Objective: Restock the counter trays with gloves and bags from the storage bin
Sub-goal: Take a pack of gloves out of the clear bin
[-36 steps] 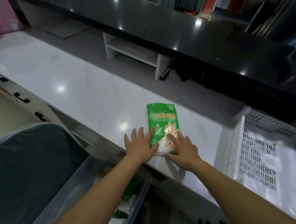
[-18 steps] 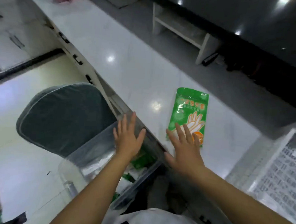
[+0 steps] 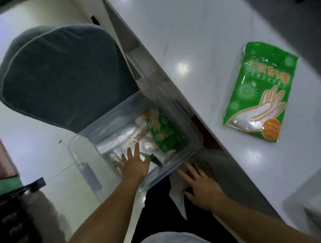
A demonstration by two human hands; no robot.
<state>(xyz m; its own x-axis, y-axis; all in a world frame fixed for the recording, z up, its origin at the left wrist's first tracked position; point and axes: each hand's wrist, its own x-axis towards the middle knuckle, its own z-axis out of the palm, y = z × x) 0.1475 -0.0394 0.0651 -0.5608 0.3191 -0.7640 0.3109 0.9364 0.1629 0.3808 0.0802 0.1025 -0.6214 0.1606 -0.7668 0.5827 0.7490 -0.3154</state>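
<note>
A green pack of disposable gloves lies flat on the white counter, with no hand near it. Below the counter edge stands a clear plastic storage bin holding another green glove pack and several clear and white bags. My left hand reaches into the bin with fingers spread, just above the packs, holding nothing. My right hand hovers open outside the bin's right wall, under the counter edge, also empty.
A dark grey padded chair seat sits left of the bin. The corner of a white tray shows at the right edge of the counter. Pale floor lies to the left, with a dark bag at bottom left.
Both hands have left the glove pack on the counter and dropped down toward the bin; the left hand is now inside it. My view has tilted downward.
</note>
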